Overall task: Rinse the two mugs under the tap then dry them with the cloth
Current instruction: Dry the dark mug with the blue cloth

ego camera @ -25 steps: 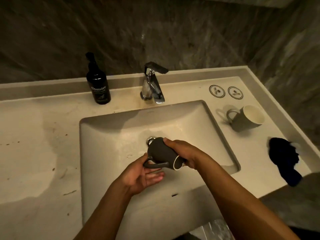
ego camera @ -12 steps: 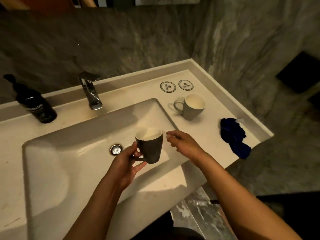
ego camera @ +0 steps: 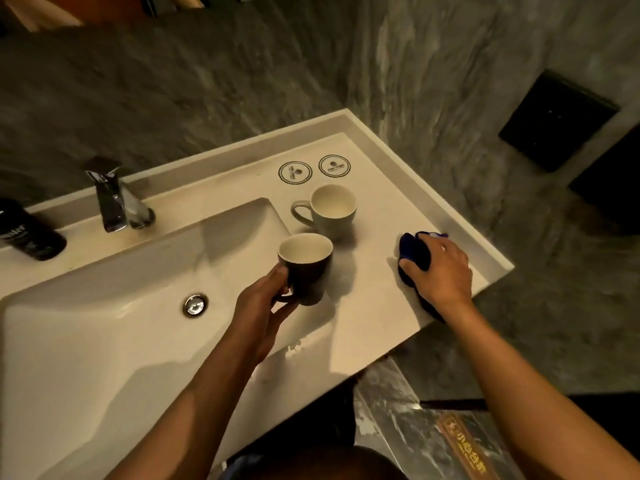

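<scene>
1. Countertop [ego camera: 363, 317] view shifted; right hand [ego camera: 441, 271] moved from beside the dark mug [ego camera: 306, 268] onto the blue cloth [ego camera: 414, 252], fingers curled over it.
2. Left hand [ego camera: 265, 306] gripped the dark mug's handle, upright.
3. Pale mug [ego camera: 334, 211] stood just beyond it.

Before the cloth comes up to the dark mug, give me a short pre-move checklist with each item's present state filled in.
1. Dark mug held: ok, the left hand grips it at the handle, upright, at the basin's edge.
2. Cloth in hand: ok, the right hand lies on the blue cloth on the counter; whether the fingers have closed on it, cannot tell.
3. Tap off: ok, no stream shows below the spout.
4. Dark mug emptied of water: cannot tell, its inside looks pale and bare, but the light is dim.
5. Grey mug out of the way: ok, it stands upright on the counter behind the dark mug.
</scene>
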